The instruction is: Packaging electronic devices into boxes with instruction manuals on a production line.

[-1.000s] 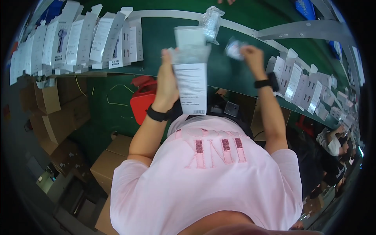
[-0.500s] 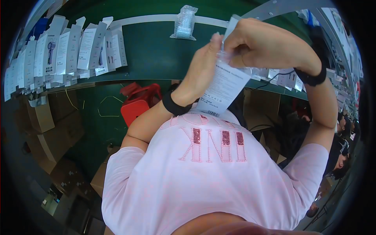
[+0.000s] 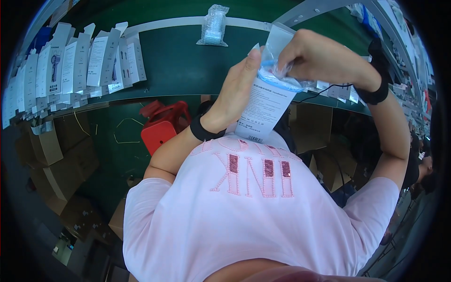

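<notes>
Against my shirt front a white printed carton [image 3: 265, 108] stands tilted, its top flap raised. My left hand [image 3: 235, 94] grips it along its left side, the thumb pointing up. At the carton's mouth shows a light blue, clear-wrapped thing [image 3: 282, 83], mostly hidden inside. My right hand [image 3: 317, 58] reaches over from the right, its fingers pinched on the crinkled clear plastic at the opening. Beyond my hands, a bubble-wrapped packet [image 3: 213, 26] lies on the green bench [image 3: 183, 61].
Several open white cartons [image 3: 70, 63] stand in a row at the left of the bench. A red plastic stool [image 3: 164, 127] and brown cardboard boxes [image 3: 70, 164] are below. A grey metal frame [image 3: 324, 11] crosses the upper right, and a black cable [image 3: 324, 91] runs near the carton.
The light blue wrapped thing has come into sight at the carton's mouth. My right hand has shifted slightly right, and its fingers now pinch the plastic.
</notes>
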`<state>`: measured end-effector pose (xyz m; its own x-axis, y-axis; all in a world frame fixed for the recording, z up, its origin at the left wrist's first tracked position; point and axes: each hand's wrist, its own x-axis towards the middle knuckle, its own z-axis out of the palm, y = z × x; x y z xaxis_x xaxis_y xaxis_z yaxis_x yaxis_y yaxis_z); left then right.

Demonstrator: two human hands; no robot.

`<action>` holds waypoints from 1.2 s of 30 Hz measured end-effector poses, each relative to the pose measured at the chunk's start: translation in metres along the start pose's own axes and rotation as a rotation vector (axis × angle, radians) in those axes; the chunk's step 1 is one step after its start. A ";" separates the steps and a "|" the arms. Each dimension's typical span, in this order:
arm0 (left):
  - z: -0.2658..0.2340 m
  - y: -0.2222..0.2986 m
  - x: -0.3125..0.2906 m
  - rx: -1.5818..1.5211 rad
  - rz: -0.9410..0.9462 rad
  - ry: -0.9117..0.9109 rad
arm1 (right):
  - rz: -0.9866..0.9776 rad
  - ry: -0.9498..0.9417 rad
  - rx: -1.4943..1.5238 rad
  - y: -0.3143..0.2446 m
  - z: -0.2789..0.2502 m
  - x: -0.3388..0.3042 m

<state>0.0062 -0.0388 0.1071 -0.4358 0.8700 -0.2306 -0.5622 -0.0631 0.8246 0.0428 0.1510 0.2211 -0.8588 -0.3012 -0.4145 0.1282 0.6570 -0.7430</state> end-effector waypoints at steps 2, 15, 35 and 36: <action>0.000 -0.002 0.000 0.059 -0.015 -0.030 | 0.086 -0.172 -0.378 -0.016 0.006 0.006; 0.006 -0.003 0.001 -0.086 -0.048 -0.021 | 0.093 -0.172 -0.172 -0.033 0.003 -0.014; -0.019 -0.011 0.010 0.322 0.363 -0.207 | 0.178 0.527 1.288 0.066 0.110 -0.024; -0.025 -0.009 0.014 0.324 0.281 -0.212 | 0.145 0.633 1.198 0.066 0.114 -0.019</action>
<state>-0.0131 -0.0383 0.0835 -0.3679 0.9237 0.1068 -0.1805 -0.1836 0.9663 0.1241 0.1218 0.1199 -0.8376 0.2968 -0.4586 0.3062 -0.4400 -0.8441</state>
